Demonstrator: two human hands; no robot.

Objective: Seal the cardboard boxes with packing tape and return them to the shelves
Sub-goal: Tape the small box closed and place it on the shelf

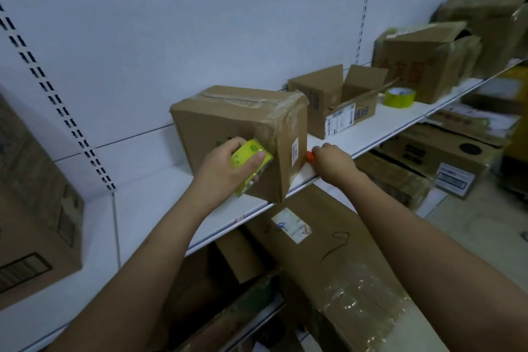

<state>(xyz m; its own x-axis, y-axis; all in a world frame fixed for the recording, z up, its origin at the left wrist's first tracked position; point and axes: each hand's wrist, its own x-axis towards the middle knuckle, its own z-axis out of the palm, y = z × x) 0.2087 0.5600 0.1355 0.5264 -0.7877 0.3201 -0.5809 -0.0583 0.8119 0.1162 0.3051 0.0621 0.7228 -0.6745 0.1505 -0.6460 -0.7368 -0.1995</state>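
Left hand (228,163) gripping tape roll (250,164), white shelf (160,194), white slotted wall (200,37)

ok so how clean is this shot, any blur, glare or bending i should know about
Head view: dim, bluish light; the white shelf edge and wall slots bow from the wide-angle lens; far-right boxes smear into blur; glare on the plastic wrap below; the taped box and both hands, left and right, stay fairly sharp.

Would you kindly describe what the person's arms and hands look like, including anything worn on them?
Both forearms are bare up to the frame's edge: no sleeves show. The left hand and right hand wear no gloves, and no watch, bracelet or ring can be seen on either.
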